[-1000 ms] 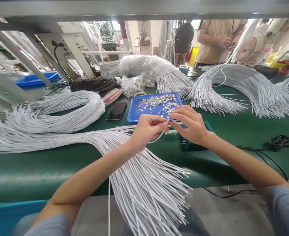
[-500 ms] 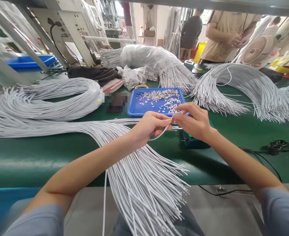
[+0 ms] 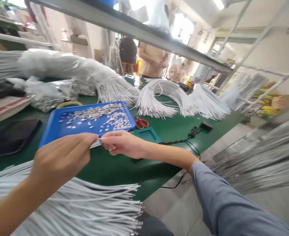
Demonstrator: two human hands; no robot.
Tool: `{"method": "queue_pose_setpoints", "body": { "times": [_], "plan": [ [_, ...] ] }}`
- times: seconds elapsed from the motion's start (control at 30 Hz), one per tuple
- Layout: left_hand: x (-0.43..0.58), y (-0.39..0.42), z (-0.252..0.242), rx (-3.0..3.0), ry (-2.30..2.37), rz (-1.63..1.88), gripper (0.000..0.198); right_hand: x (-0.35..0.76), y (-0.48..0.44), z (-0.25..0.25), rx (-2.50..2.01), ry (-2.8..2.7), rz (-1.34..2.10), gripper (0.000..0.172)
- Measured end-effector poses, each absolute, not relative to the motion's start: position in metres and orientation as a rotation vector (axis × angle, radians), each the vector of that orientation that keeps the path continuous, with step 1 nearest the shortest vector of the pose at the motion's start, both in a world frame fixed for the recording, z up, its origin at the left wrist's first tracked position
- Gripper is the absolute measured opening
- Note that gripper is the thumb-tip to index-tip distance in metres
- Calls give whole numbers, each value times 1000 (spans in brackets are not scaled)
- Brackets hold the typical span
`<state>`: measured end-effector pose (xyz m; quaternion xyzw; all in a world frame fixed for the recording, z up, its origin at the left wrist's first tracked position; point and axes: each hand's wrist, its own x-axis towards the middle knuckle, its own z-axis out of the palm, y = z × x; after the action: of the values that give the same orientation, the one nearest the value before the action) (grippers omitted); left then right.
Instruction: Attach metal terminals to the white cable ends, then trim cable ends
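My left hand (image 3: 61, 160) and my right hand (image 3: 123, 144) meet fingertip to fingertip over the green table, just in front of a blue tray (image 3: 48, 131) scattered with small metal pieces (image 3: 97, 114). Both hands are closed in a pinch on the end of a white cord (image 3: 95, 143) that shows as a short pale stub between them. A thick bundle of white cords (image 3: 73, 206) lies under my left forearm and hangs over the table's front edge.
Red-handled scissors (image 3: 141, 123) and a teal block (image 3: 146, 134) lie right of the tray. A dark phone (image 3: 11, 136) rests at the left. More cord bundles (image 3: 173, 98) and a bagged bundle (image 3: 68, 70) fill the far side. A person (image 3: 153, 60) stands beyond.
The camera has swung right and closer, showing the table's right end and floor. My hands stay pinched together on the cord, now lower and nearer the tray's front edge.
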<state>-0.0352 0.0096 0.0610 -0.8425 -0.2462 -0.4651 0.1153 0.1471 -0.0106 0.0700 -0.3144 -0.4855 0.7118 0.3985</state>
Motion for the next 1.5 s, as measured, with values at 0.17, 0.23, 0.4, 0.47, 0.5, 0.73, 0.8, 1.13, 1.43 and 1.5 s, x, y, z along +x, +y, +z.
{"method": "queue_pose_setpoints", "body": {
  "times": [0.17, 0.23, 0.4, 0.47, 0.5, 0.73, 0.8, 1.13, 1.43, 1.5],
  "plan": [
    [-32, -12, 77, -2505, -1452, -1563, 23, 163, 7, 77, -1068, -1693, 1214, 9],
    [-29, -17, 74, -2802, -1651, -1570, 33, 169, 11, 77, -1208, -2033, 795, 11],
    [-24, 10, 22, -3157, -2127, -1648, 65, 178, 19, 69, -1522, -2679, 315, 31],
    [-23, 20, 2, -3046, -2289, -1831, 60, 179, 19, 64, -1553, -2796, 299, 39],
    [-22, 21, -3, -3027, -2332, -1891, 58, 178, 17, 62, -1566, -2821, 251, 38],
    [-17, 10, -10, -3181, -2309, -2080, 40, 176, 10, 44, -1740, -2878, 37, 29],
    [-17, 11, -13, -3206, -2316, -2098, 37, 180, 12, 44, -1665, -2938, 41, 34],
    [-11, 11, -10, -3316, -2311, -1967, 30, 181, 12, 46, -1744, -2965, -16, 30],
    [-11, 9, -5, -3307, -2357, -1924, 33, 187, 17, 53, -1794, -2876, 317, 32],
    [-11, 9, -4, -3294, -2374, -1923, 33, 186, 16, 53, -1778, -2877, 269, 25]
  ]
}}
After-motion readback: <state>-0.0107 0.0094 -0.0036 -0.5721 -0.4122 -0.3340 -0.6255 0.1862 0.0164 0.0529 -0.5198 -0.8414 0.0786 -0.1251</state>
